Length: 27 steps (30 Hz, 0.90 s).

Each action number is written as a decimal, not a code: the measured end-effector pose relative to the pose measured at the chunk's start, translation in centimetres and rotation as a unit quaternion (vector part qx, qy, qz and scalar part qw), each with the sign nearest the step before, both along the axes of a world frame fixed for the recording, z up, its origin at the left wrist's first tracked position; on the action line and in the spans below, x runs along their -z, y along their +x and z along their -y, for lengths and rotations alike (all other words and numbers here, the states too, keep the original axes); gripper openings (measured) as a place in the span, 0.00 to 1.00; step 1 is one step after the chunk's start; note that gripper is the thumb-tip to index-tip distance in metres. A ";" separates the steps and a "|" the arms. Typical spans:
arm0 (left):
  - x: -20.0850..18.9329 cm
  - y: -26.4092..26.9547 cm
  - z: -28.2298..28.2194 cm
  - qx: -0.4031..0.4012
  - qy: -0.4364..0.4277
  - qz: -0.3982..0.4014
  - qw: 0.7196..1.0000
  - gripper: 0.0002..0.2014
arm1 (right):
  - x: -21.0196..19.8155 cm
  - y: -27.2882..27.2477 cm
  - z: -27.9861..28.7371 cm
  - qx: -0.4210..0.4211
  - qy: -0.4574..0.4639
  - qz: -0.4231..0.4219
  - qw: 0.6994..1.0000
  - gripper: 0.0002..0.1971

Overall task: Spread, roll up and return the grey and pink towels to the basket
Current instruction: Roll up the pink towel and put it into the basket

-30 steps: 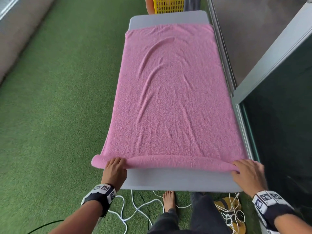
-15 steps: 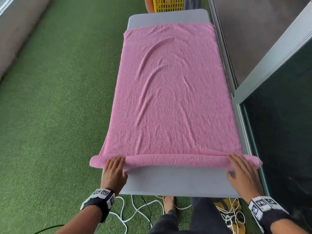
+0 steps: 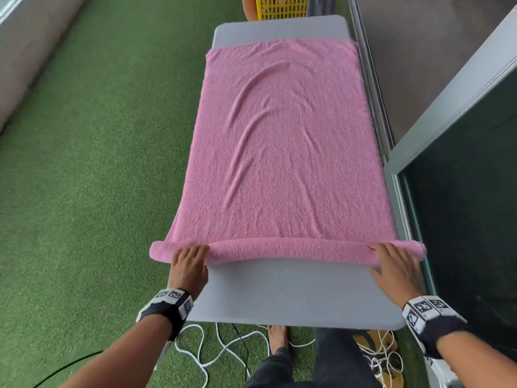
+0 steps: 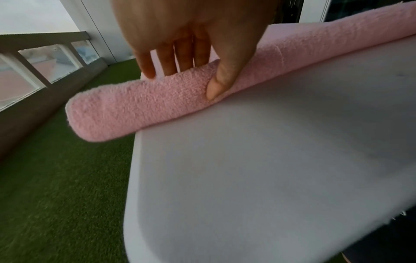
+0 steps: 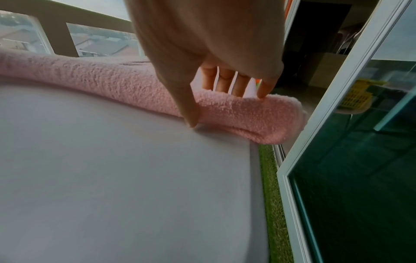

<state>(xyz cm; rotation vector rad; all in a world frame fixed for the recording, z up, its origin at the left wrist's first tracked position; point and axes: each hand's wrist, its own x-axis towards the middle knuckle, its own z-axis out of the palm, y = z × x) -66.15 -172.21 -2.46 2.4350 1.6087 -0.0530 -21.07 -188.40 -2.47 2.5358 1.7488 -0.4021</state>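
Note:
The pink towel [image 3: 279, 149] lies flat along the grey table [image 3: 293, 295], with its near end wound into a thin roll [image 3: 288, 249] across the table's width. My left hand [image 3: 200, 254] rests on the roll's left end, fingers straight over the top and thumb against its near side [image 4: 213, 89]. My right hand [image 3: 386, 259] lies the same way on the right end, its thumb tip down on the table [image 5: 193, 122]. Both ends of the roll [image 4: 135, 110] [image 5: 258, 121] stick out past the table's sides. No grey towel can be told apart here.
A yellow basket [image 3: 279, 7] stands beyond the table's far end, with something orange and something grey beside it. A glass sliding door [image 3: 461, 219] and its track run close along the right. Green turf [image 3: 98, 163] covers the left; white cables [image 3: 212, 357] lie by my feet.
The roll has travelled away from me and grown slightly thicker. Both hands moved forward with it, and more bare table shows at the near end.

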 end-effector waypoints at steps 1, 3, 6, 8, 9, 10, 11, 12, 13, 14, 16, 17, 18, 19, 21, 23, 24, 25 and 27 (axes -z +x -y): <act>-0.5 0.3 -0.6 -0.008 -0.008 -0.006 1.000 0.24 | -0.6 -0.1 -0.6 0.002 -0.012 0.009 1.000 0.26; -0.9 0.8 -1.7 -0.014 -0.032 -0.010 0.999 0.16 | -1.2 -0.4 -1.6 -0.001 -0.022 0.027 0.999 0.22; -0.9 0.6 -1.3 -0.026 -0.054 -0.005 0.998 0.11 | -1.2 -1.0 -1.3 0.002 0.001 0.025 1.000 0.21; -0.9 0.2 -0.2 -0.027 -0.059 0.001 0.998 0.11 | -1.0 -1.5 -0.2 0.017 0.013 0.009 1.000 0.19; -0.9 -0.1 0.6 -0.025 -0.061 0.002 0.998 0.11 | -0.8 -1.9 0.5 0.027 0.009 0.001 1.000 0.19; -0.8 -0.4 1.4 -0.019 -0.060 0.004 0.998 0.12 | -0.8 -2.2 1.3 0.036 0.005 -0.003 0.999 0.18; -0.9 -0.7 2.3 -0.014 -0.058 0.006 0.998 0.12 | -0.7 -2.5 2.1 0.046 0.000 -0.007 0.999 0.18; -0.9 -1.1 3.1 -0.006 -0.055 0.009 0.998 0.14 | -0.7 -2.9 3.0 0.057 -0.007 -0.011 0.998 0.18; -0.9 -1.5 4.0 -0.002 -0.057 0.012 0.998 0.15 | -0.7 -3.3 4.0 0.068 -0.013 -0.017 0.997 0.19; -0.9 -2.0 5.0 0.004 -0.059 0.016 0.998 0.16 | -0.6 -3.6 5.0 0.076 -0.016 -0.023 0.997 0.19; -0.8 -2.9 6.9 0.013 -0.067 0.026 0.997 0.18 | -0.6 -4.3 6.9 0.081 -0.017 -0.031 0.996 0.19; -0.9 -3.4 7.8 0.017 -0.070 0.029 0.997 0.18 | -0.8 -4.6 7.8 0.078 -0.021 -0.034 0.996 0.19; -0.7 -3.8 8.6 0.019 -0.070 0.032 0.997 0.18 | -0.9 -4.8 8.6 0.074 -0.025 -0.033 0.996 0.20; -0.6 -4.2 9.4 0.017 -0.075 0.035 0.996 0.18 | -1.0 -4.9 9.4 0.068 -0.032 -0.032 0.997 0.19; -0.5 -5.1 10.5 0.014 -0.087 0.040 0.995 0.15 | -1.3 -4.9 10.3 0.061 -0.057 -0.020 0.996 0.16; -0.6 -5.5 11.0 0.021 -0.107 0.035 0.993 0.09 | -1.6 -4.6 10.4 0.042 -0.073 -0.007 0.996 0.13; -0.5 -5.6 10.7 0.026 -0.101 0.030 0.994 0.06 | -1.7 -4.3 10.0 0.030 -0.075 -0.004 0.997 0.12; -0.5 -5.5 9.9 0.033 -0.085 0.016 0.996 0.03 | -1.8 -4.2 9.5 0.027 -0.071 -0.007 0.997 0.13; -1.0 -4.9 8.2 0.028 -0.061 0.010 0.998 0.09 | -1.7 -3.6 8.5 0.049 -0.022 -0.034 0.998 0.16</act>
